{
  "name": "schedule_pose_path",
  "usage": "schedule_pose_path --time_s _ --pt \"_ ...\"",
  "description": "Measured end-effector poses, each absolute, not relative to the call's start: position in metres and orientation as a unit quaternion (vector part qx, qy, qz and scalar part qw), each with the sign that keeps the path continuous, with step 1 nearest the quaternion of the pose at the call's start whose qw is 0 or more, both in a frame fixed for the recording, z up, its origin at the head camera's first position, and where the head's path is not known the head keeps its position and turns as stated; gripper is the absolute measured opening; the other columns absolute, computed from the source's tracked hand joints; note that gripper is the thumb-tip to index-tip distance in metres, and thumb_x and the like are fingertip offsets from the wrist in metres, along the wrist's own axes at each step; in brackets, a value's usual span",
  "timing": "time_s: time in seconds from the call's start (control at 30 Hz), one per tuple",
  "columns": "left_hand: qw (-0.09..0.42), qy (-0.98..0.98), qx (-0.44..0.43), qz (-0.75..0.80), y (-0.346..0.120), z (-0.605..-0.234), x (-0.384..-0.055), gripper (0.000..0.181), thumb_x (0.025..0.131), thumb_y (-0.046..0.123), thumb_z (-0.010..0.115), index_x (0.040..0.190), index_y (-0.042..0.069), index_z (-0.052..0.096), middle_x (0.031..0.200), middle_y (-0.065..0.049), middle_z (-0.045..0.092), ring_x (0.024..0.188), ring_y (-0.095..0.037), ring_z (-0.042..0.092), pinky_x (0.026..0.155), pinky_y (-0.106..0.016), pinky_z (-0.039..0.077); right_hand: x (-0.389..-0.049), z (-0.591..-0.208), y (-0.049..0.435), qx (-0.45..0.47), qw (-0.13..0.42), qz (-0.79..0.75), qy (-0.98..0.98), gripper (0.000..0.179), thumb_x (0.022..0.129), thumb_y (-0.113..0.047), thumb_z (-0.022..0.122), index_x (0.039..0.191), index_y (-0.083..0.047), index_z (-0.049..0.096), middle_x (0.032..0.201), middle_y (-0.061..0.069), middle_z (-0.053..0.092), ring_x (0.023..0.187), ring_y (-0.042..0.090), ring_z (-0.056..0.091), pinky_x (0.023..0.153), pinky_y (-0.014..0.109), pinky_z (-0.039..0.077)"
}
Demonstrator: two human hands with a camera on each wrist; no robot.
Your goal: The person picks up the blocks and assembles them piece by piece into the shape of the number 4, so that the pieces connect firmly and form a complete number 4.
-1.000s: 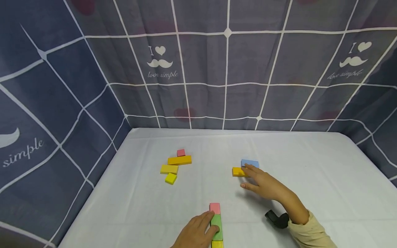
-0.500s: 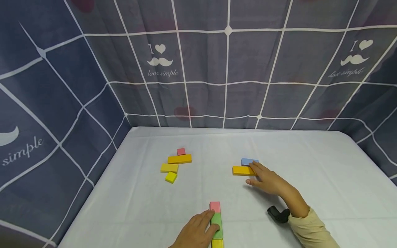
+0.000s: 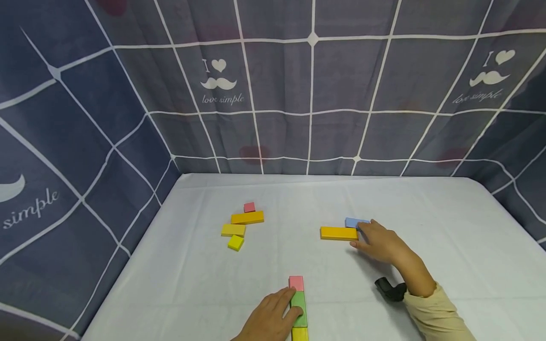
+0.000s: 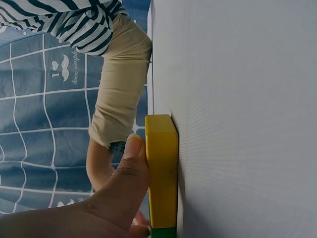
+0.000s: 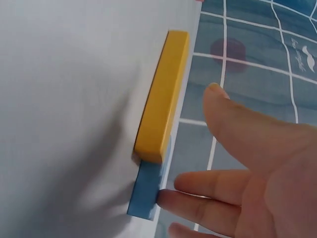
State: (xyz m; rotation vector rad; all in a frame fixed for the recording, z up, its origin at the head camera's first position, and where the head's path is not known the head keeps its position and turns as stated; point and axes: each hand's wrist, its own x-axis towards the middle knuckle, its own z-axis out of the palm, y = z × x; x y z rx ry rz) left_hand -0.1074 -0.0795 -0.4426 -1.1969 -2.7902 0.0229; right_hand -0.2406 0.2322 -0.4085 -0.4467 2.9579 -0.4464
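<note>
In the head view my left hand (image 3: 269, 314) rests on a row of blocks, its thumb across the green block (image 3: 299, 308). A pink block (image 3: 296, 283) sits at the row's far end, a yellow block (image 3: 300, 334) at the near end. The left wrist view shows the thumb beside the yellow block (image 4: 163, 173). My right hand (image 3: 378, 240) touches the blue block (image 3: 354, 222) with outstretched fingers, partly covering its right end. An orange-yellow block (image 3: 339, 233) lies right in front of the blue one; the right thumb (image 5: 216, 96) stays apart from both in the right wrist view.
Left of centre lies a loose group: a small red block (image 3: 249, 207), a long orange-yellow block (image 3: 247, 217), a yellow block (image 3: 233, 230) and a small bright yellow block (image 3: 235, 243). A black wrist device (image 3: 390, 290) is by the right sleeve. A checked curtain (image 3: 281, 94) borders the white table (image 3: 204, 289).
My right hand has moved to the right, and the blue block has slid right with it along the orange-yellow block. The left hand has kept its place on the row.
</note>
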Motion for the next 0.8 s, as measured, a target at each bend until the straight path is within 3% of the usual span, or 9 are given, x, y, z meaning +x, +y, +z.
schedule_pose_path --time_s 0.07,0.17,0.6,0.8 --pt "0.07 -0.915 -0.396 0.005 -0.08 -0.444 -0.107 0.082 0.073 0.089 0.027 0.12 0.025 0.046 0.134 -0.003 0.045 0.115 -0.014 0.048 0.098 -0.028 0.046 -0.241 -0.408 0.235 -0.135 0.07 -0.14 0.978 0.045 0.088 -0.037 0.063 0.114 -0.001 0.057 0.113 0.022 0.061 0.108 0.043 0.055 0.084 0.059 0.046" --pt "0.087 -0.913 -0.398 -0.003 -0.08 -0.446 -0.108 0.08 0.073 0.089 0.029 0.118 0.024 0.046 0.132 -0.004 0.046 0.114 -0.014 0.048 0.097 -0.028 0.045 -0.24 -0.408 0.239 -0.129 0.085 -0.128 0.98 0.057 0.089 -0.039 0.061 0.124 0.005 0.054 0.127 0.029 0.054 0.126 0.054 0.038 0.093 0.066 0.038" --pt "0.125 -0.905 -0.406 0.002 -0.08 -0.451 -0.109 0.08 0.074 0.088 0.031 0.117 0.023 0.049 0.131 -0.003 0.047 0.111 -0.012 0.049 0.095 -0.025 0.045 -0.232 -0.4 0.241 -0.099 0.1 -0.028 0.99 0.06 0.087 -0.044 0.061 0.119 0.006 0.059 0.124 0.027 0.057 0.123 0.056 0.04 0.089 0.065 0.041" --pt "0.107 -0.907 -0.407 0.003 -0.079 -0.45 -0.109 0.08 0.075 0.087 0.03 0.119 0.023 0.05 0.132 -0.003 0.047 0.111 -0.012 0.049 0.097 -0.025 0.046 -0.228 -0.395 0.241 -0.101 0.122 -0.021 0.987 0.056 0.089 -0.044 0.059 0.118 0.004 0.061 0.124 0.026 0.058 0.124 0.053 0.041 0.09 0.065 0.04"
